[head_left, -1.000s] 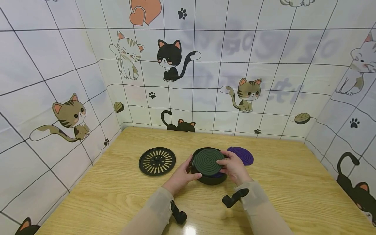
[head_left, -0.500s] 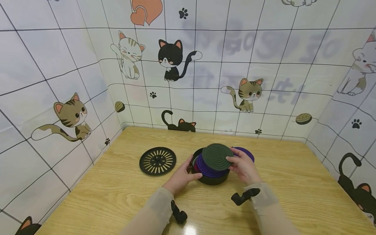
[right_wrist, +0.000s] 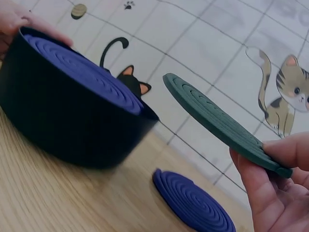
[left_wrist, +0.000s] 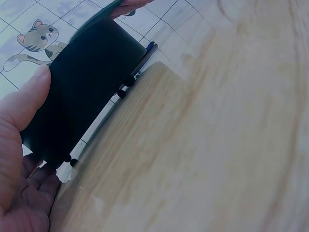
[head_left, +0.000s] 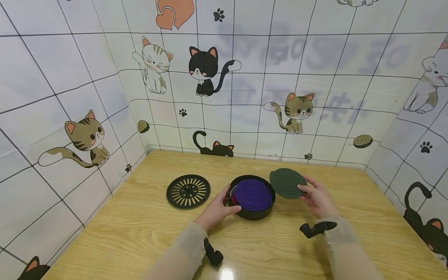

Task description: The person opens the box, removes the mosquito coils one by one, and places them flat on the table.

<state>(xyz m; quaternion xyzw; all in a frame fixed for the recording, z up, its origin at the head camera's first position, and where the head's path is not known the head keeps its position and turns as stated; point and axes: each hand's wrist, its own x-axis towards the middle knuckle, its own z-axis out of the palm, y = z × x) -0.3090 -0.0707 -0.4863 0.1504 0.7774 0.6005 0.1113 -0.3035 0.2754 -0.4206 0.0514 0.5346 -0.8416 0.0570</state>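
Observation:
A green mosquito coil (head_left: 287,182) is pinched at its right edge between the thumb and fingers of my right hand (head_left: 319,200). It hangs tilted above the table, right of a round black mosquito-coil holder (head_left: 252,215). My left hand (head_left: 215,210) grips the holder's left side, thumb in front and fingers behind. Inside the holder a purple mosquito coil (head_left: 252,195) lies on top, and a bit of red and pale edge shows at its left. Another purple coil (right_wrist: 194,200) rests on the table below the green one; in the head view the green coil hides it.
A black slotted round lid (head_left: 188,191) lies on the wooden table (head_left: 140,233) left of the holder. Cat-patterned sheeting (head_left: 252,89) stands along the table's back and sides. Each wrist carries a black strap piece (head_left: 212,252).
My right hand has lifted the green coil off the holder and carried it to the right, uncovering the purple coil inside. The left hand has stayed on the holder.

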